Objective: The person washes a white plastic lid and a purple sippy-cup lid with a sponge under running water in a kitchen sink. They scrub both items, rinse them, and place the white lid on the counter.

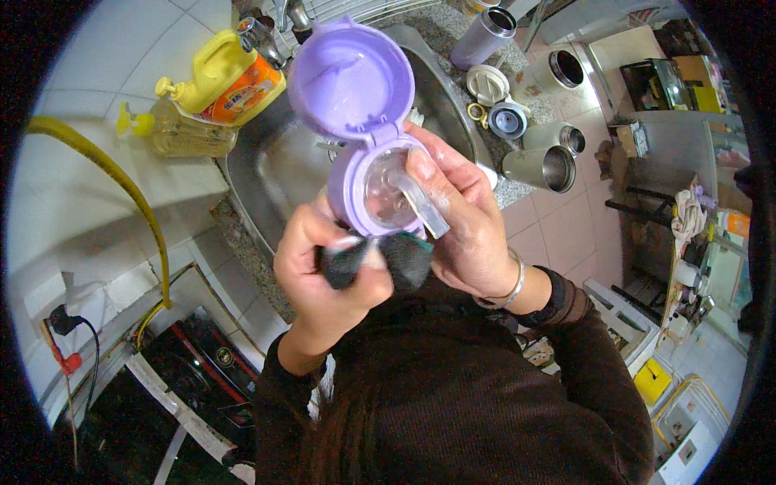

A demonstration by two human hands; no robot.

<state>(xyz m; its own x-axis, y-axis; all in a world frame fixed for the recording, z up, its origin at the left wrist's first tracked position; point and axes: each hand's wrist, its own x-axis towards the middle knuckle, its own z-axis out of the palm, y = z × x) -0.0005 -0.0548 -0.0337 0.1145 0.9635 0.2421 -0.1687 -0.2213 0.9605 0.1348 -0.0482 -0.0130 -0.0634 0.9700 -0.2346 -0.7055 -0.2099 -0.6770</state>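
A purple bottle lid (348, 182) is held over the sink, its domed cover (351, 85) flipped back on the hinge. Inside its ring sits a clear plastic piece with a spout (424, 209). My right hand (467, 212) grips the lid from the right, thumb on the clear piece. With my left hand (333, 260) I pinch a dark scouring pad or cloth (409, 257) against the lid's near edge. The fingers hide part of the pad and of the lid's underside.
Below the hands is a steel sink (273, 170). Left of it stand a yellow detergent jug (233, 79) and a pump bottle (191, 130). Along the right counter are a purple tumbler (482, 39), a white lid (488, 83), a grey-blue lid (507, 120) and several steel-lined cups (536, 170).
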